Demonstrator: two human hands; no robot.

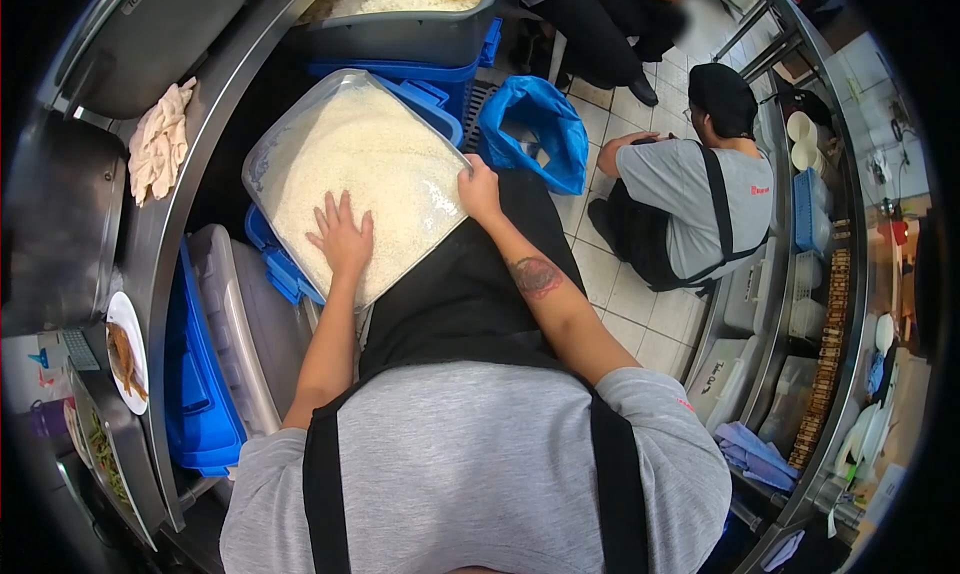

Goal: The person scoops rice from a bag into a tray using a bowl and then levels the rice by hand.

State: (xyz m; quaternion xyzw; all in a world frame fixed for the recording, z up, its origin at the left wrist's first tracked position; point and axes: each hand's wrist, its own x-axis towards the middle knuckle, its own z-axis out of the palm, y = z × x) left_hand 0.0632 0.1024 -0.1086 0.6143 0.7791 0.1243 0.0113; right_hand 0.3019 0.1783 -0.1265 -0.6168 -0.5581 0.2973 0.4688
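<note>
A large clear tub of white rice (370, 164) sits tilted in front of me on stacked blue crates (285, 269). My left hand (342, 236) lies flat, fingers spread, on the rice near the tub's near edge. My right hand (478, 189) grips the tub's right rim (455, 154). A black apron covers my front below the tub.
A steel counter (190, 154) runs along the left, with a crumpled cloth (158, 139) and a plate of food (125, 352). A grey lidded bin (250, 334) stands below left. A blue bag (540, 129) lies on the tiled floor. A co-worker (690, 199) crouches at right beside shelving.
</note>
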